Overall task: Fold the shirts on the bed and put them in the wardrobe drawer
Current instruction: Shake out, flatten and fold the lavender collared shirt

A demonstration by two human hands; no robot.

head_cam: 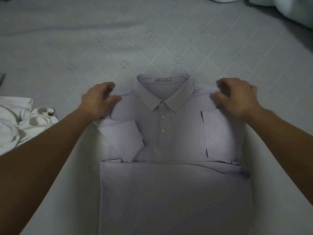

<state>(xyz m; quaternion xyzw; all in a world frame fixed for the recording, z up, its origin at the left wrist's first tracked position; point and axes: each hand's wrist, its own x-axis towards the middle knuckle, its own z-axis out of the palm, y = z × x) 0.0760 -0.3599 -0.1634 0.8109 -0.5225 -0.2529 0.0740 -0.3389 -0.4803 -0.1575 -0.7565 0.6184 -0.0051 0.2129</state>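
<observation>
A pale lilac polo shirt (169, 150) is lying front-up on the bed (152, 39), its long axis running straight away from the person — collar (162, 92) pointing to the far side, hem end nearest the camera. Both sleeves are lying folded in over the chest, and the lower part is sitting doubled up across the body, its fold line crossing from side to side below the third button (163, 130).

The left hand (100, 100) is resting at the shirt's left shoulder, fingers curled and thumb closing toward them, pinching the cloth there. The right hand (237, 97) is doing the same at the other shoulder, fingers bent and bunched with the fabric caught under the thumb; motion blur is softening the fingertips.

A crumpled white garment with grey patches (22, 121) is lying on the quilted cover to the left, well apart from the shirt. No container is showing.
</observation>
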